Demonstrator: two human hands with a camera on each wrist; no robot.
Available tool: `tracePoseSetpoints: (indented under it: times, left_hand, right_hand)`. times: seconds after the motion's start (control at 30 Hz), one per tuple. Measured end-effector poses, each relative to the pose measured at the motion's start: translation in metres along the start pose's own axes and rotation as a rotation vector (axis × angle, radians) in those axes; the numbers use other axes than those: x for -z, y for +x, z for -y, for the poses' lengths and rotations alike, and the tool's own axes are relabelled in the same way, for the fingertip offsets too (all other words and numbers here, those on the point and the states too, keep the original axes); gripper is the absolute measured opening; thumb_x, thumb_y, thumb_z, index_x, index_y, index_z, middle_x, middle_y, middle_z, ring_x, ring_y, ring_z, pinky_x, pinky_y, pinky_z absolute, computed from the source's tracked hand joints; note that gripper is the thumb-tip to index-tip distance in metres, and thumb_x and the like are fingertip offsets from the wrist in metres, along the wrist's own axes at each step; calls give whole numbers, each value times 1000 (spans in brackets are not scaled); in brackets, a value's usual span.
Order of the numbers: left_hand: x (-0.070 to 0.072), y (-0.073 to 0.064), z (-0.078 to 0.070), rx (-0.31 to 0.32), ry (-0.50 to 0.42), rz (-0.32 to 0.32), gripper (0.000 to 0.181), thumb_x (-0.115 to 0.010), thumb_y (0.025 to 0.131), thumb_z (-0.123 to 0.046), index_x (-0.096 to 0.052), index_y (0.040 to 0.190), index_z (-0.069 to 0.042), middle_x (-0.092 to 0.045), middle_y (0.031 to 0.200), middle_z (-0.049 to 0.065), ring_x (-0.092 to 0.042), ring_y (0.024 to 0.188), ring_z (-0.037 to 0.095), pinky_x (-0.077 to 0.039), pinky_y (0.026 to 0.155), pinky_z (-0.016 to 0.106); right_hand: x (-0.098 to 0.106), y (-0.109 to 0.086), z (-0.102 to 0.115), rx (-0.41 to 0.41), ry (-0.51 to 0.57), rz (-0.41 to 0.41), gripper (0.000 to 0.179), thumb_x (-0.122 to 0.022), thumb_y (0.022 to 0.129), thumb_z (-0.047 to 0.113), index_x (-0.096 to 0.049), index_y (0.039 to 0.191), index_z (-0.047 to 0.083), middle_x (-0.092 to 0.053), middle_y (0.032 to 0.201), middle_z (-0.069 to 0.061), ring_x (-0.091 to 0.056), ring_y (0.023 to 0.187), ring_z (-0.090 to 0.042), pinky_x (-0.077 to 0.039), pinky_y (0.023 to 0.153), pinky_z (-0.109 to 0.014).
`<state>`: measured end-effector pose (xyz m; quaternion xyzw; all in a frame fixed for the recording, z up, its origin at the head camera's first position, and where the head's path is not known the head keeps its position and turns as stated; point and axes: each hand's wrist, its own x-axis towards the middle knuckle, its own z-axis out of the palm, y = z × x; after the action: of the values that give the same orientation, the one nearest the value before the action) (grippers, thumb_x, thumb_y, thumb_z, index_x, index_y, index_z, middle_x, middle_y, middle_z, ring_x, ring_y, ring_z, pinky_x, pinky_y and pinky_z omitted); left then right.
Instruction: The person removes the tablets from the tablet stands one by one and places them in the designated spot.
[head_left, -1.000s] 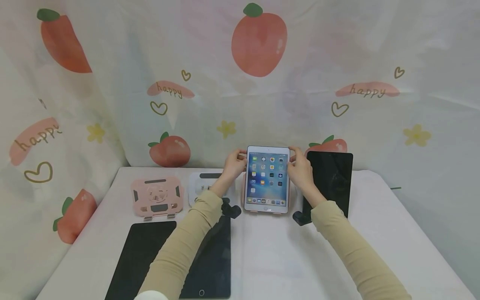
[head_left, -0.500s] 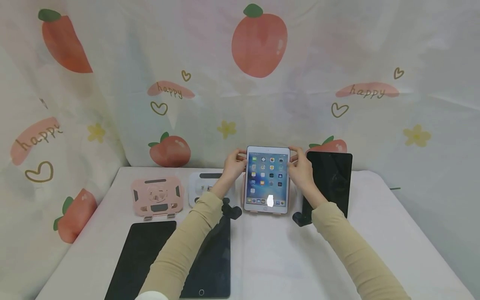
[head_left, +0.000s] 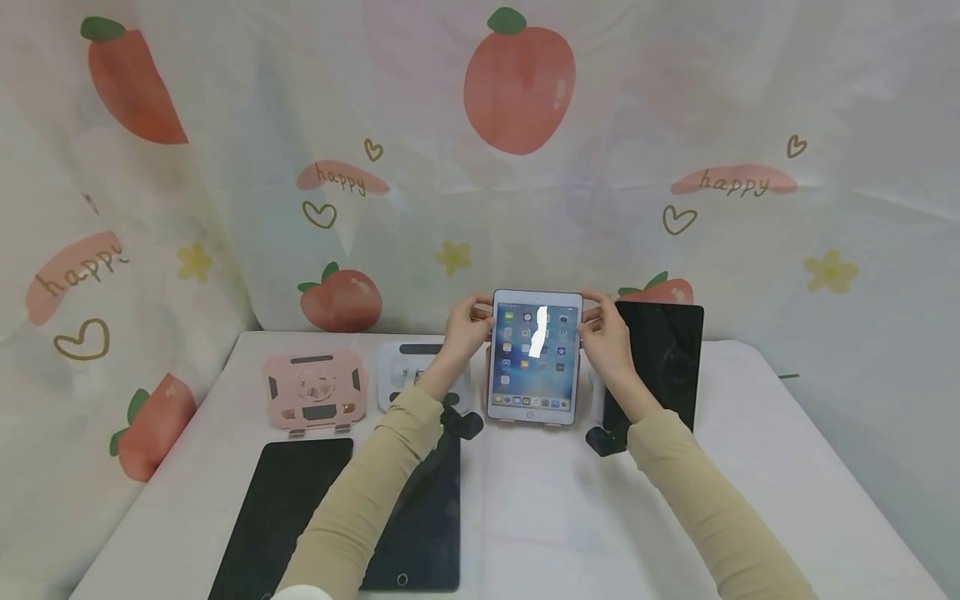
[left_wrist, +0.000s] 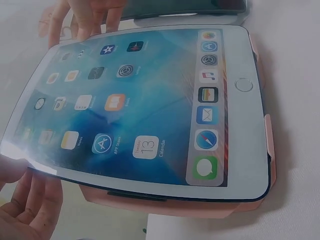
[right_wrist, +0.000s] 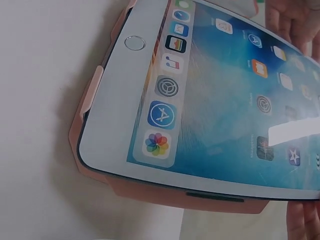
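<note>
From where I stand, a hand could come in low over the tabletop in front of the lit tablet, between the flat black tablets and the right sleeve. The left hand and right hand block its upper sides, the upright black tablet crowding the right. The left sleeve bars the way across the flat black tablets.

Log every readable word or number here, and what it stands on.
"happy": backdrop, twice; a third at left is incomplete.
"13": calendar icon on the lit tablet.
"Calendar": under that icon.
"APP Store": same tablet.
"Notes": same tablet.
"Books": same tablet.
Other icon labels and the small line above 13: too small or blurred.
</note>
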<state>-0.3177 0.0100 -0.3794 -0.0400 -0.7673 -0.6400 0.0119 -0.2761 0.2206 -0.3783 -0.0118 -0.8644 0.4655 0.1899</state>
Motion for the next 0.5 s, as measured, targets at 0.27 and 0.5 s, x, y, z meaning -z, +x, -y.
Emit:
tracePoseSetpoints:
  times: [0.27,0.5]
  left_hand:
    - [1,-7,-2,-40,-11,-18,29,-58,89,3,-62,116,-7,-60,91,11,-55,74,14,-57,69,29]
    - [5,-16,-8,-117,-18,-16,29,-58,88,4,-63,115,-6,-62,92,14,-55,74,14,-55,68,28]
  right_hand:
    - [3,-6,4,8,21,-6,48,-50,94,-2,-44,139,12,-55,105,-17,-53,85,-18,-45,62,-10]
    - [10,-13,8,93,56,-45,47,-51,92,-5,-46,136,11,-55,98,-14,-53,78,-9,-46,61,-11]
